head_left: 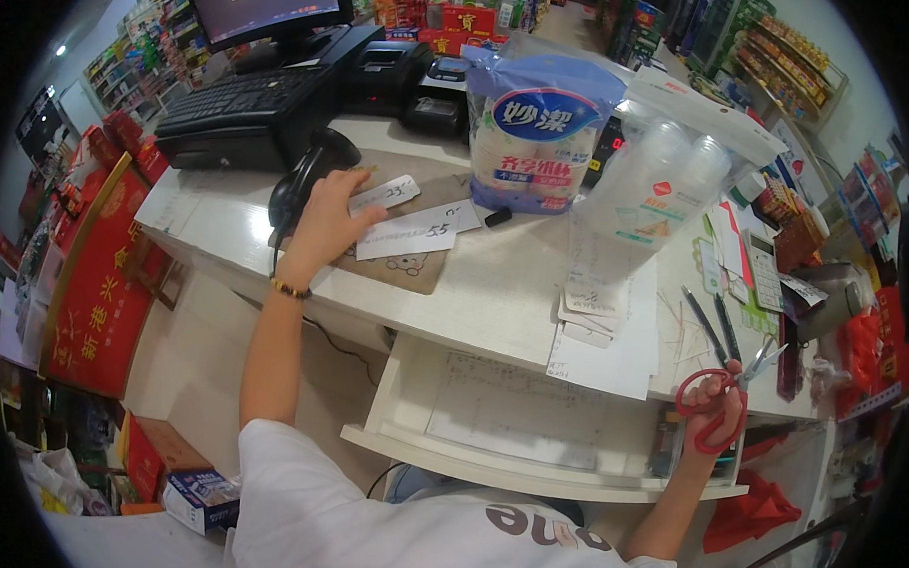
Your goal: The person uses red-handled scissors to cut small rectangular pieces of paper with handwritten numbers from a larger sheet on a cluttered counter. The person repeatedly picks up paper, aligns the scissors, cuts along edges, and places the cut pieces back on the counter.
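Observation:
My left hand is at two white paper strips with handwritten figures, thumb and fingers spread apart. The smaller strip lies between thumb and fingers; the larger strip is just below the thumb. Both are on a brown mat. A black handheld barcode scanner stands right beside this hand, partly hidden by it. Above the right end of the open drawer, my right hand grips red-handled scissors with the blades spread, pointing away from me.
A pack of paper cups and a bag of clear plastic cups stand on the counter. The open drawer juts towards me, holding papers. Pens, a calculator and paper slips lie rightward. A keyboard sits back left.

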Tool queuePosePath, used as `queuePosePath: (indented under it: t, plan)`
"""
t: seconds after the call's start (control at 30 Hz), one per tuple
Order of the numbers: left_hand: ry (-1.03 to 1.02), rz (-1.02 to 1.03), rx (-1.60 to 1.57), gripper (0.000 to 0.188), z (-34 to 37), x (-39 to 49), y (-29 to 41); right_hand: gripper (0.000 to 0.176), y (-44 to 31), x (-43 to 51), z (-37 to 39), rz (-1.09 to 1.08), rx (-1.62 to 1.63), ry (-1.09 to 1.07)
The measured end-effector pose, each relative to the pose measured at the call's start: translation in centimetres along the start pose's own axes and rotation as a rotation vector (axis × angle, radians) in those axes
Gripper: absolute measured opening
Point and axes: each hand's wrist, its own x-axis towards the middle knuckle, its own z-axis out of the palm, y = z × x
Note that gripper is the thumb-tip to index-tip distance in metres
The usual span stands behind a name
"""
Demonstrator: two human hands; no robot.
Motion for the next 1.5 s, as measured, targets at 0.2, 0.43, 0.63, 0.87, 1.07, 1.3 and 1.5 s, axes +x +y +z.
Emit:
queuePosePath:
  t: [0.2, 0.43, 0.63, 0.87, 1.07, 1.3, 1.5]
  plan:
    - [-0.193, 0.098, 0.095, 0.055, 0.3, -2.6, 3.0, 0.042, 0.0, 0.0, 0.0, 0.004, -0.01, -0.006]
    - [-0.216, -0.004, 0.025, 0.049, 0.1, -3.2, 4.1, 0.04, -0.1, -0.1, -0.1, 0.015, 0.001, -0.022]
    - [-0.045, 0.081, -0.018, 0.048, 0.1, -4.2, 4.3, 0.042, -0.2, -0.2, 0.3, 0.04, 0.014, -0.024]
    - [-0.026, 0.078, 0.037, 0.046, -0.7, -5.0, 5.2, 0.042, -0.4, -0.5, 0.8, 0.05, 0.03, -0.014]
    - [-0.004, 0.138, 0.144, 0.048, -1.7, -5.3, 6.0, 0.042, -0.5, -0.8, 1.1, 0.047, 0.019, -0.029]
    - [0.126, 0.25, 0.134, 0.047, -2.0, -4.6, 9.5, 0.046, -0.5, -1.0, 1.9, 0.097, 0.018, -0.02]
    - [0.12, 0.551, -0.045, 0.056, 1.1, -2.9, 17.8, 0.046, -0.5, -2.0, 4.0, 0.087, -0.174, -0.131]
